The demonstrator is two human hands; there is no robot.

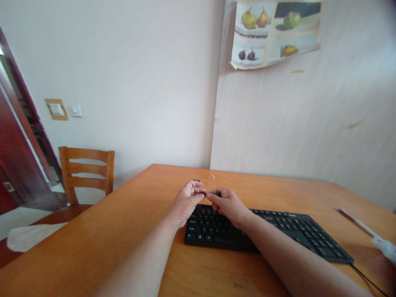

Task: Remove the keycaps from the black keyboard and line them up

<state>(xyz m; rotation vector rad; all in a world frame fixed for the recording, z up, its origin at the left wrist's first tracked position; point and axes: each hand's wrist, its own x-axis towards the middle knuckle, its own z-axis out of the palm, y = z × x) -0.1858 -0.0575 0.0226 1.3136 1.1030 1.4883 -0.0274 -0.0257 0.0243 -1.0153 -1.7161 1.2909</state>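
Note:
Over the left half of a black keyboard [309, 231], my two hands meet with their fingertips almost touching. My left hand [185, 204] pinches a small dark piece [203, 193] that looks like a keycap; the fingers hide most of it. My right hand [229, 204] is closed on a wire keycap puller [213, 181], its thin wire loops sticking up above the fingers and its dark handle partly covered by them. Just behind my left fingers, small black pieces [196, 180] show on the table, too small to make out clearly.
The wooden table [123, 231] stretches to the wall. At right lies a thin white stick-like object [355, 222] with a whitish bundle at its near end. The keyboard's cable [368, 278] runs off the lower right. A wooden chair [86, 169] stands at left.

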